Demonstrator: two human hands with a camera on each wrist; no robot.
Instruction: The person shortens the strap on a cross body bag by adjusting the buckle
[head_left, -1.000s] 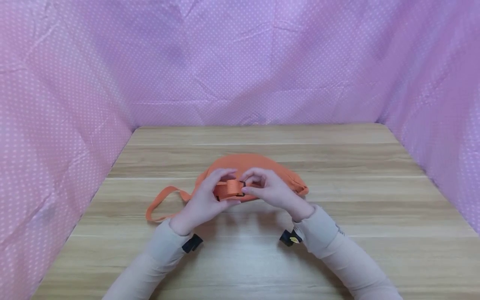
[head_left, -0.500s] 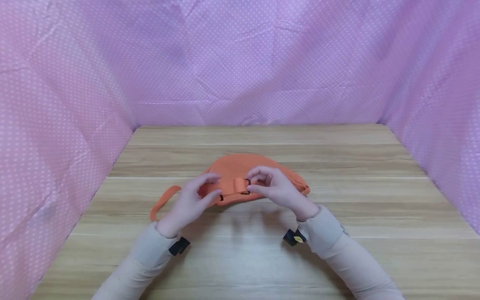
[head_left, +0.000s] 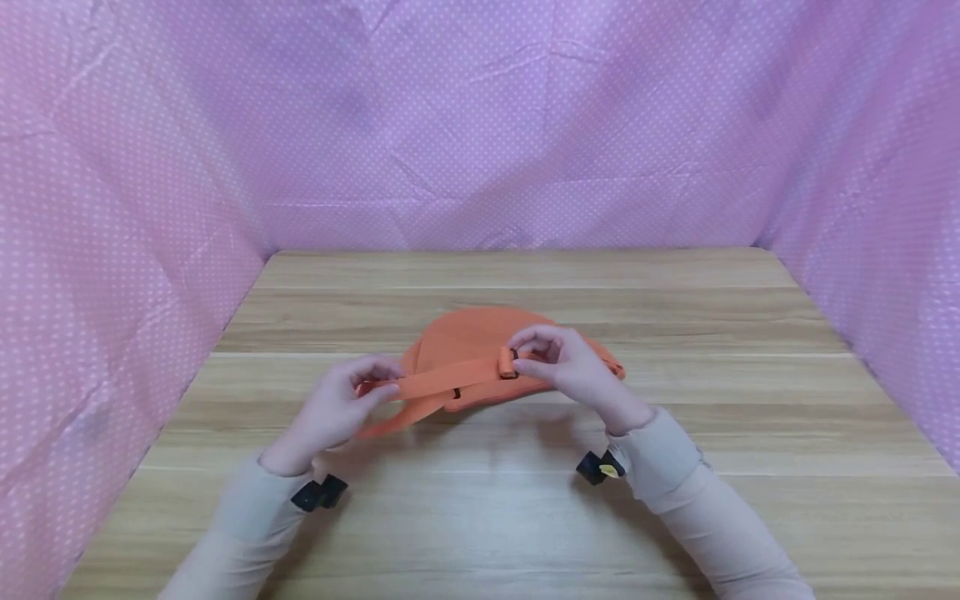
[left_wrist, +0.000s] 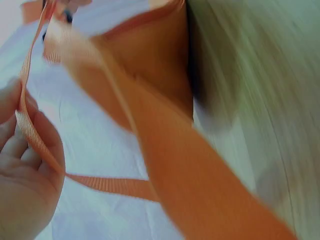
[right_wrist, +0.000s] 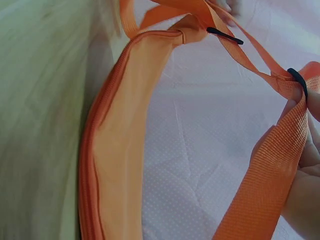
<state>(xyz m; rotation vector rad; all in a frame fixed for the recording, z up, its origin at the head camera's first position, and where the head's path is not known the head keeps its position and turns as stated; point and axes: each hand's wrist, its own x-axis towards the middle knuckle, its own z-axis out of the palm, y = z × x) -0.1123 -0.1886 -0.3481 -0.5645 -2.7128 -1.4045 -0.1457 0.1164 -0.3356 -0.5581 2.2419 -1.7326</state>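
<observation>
An orange zippered bag (head_left: 480, 329) with a rounded outline stands on the table. Its orange webbing strap (head_left: 450, 377) stretches between both hands in front of it. At the left, my left hand (head_left: 330, 410) pinches the strap between thumb and fingers; in the left wrist view the webbing crosses its palm. My right hand (head_left: 573, 367) grips the strap at a black slider buckle (right_wrist: 298, 82), beside which a short loop of webbing stands up. A second black fitting (right_wrist: 225, 36) sits farther along the strap. The bag's zipper (right_wrist: 89, 150) looks closed along the part that shows.
The wood-grain table (head_left: 480, 517) extends on all sides of the bag. Pink dotted cloth (head_left: 510, 125) hangs behind it and at both sides. Black wrist mounts (head_left: 320, 493) sit at both cuffs.
My left hand has let go near the buckle, moved left and now pinches the strap there. The loop at the buckle has become smaller. My right hand has shifted slightly right.
</observation>
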